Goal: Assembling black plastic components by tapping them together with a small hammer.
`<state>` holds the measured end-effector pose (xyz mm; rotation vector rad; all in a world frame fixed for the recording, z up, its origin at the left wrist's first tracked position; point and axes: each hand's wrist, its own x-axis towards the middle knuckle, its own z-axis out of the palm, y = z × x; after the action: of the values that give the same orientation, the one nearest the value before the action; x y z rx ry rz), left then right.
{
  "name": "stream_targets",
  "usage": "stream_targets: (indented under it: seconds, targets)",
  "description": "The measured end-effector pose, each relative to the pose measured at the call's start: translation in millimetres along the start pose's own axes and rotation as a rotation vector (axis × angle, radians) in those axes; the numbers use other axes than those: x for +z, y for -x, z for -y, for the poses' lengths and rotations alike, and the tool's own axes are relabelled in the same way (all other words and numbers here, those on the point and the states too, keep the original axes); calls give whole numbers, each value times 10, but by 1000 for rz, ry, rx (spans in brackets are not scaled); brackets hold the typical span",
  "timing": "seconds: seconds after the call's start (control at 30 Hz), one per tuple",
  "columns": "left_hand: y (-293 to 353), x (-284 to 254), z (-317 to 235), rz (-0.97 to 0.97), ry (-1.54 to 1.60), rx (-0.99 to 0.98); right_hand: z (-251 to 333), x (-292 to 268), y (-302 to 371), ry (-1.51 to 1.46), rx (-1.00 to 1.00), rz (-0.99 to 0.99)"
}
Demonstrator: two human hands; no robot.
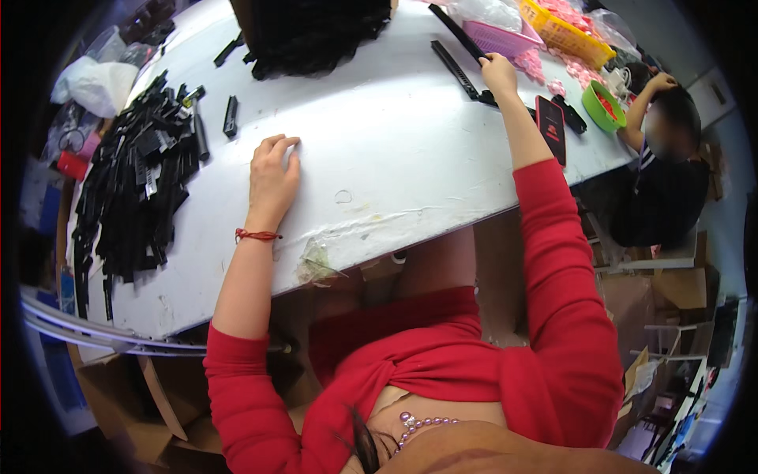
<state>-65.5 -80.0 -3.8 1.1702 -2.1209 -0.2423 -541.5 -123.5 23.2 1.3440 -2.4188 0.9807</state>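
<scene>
My left hand rests flat on the white table, fingers slightly curled, holding nothing; a red cord is around the wrist. My right hand is stretched far out and closes on the end of a long black plastic strip lying on the table. A second long black strip lies just beyond it. A big heap of black plastic strips and parts covers the table's left side, a hand's width from my left hand. Both arms wear red sleeves.
A dark phone lies by my right forearm. A pink basket, a yellow basket with pink pieces and a green bowl stand at the far right. Another person sits at the right edge. A black pile lies far centre.
</scene>
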Motion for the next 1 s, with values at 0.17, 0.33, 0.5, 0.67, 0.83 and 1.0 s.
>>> stream_targets:
  seconds: [0.17, 0.33, 0.5, 0.67, 0.83, 1.0]
  targets:
    - [7, 31, -38, 16, 17, -21, -179, 130, -115, 306, -143, 46]
    - [16, -4, -36, 11, 12, -1, 265, 70, -52, 280, -139, 339]
    - [13, -33, -42, 10, -6, 22, 480, 67, 66, -75, -125, 394]
    - [15, -101, -33, 7, -4, 9, 1095, -211, 732, -457, -357, 582]
    - [-29, -126, -107, -119, 152, -97, 1446, -433, 1364, -654, -524, 861]
    - [-17, -122, -134, -65, 397, -135, 1490, -334, 1555, -610, -557, 910]
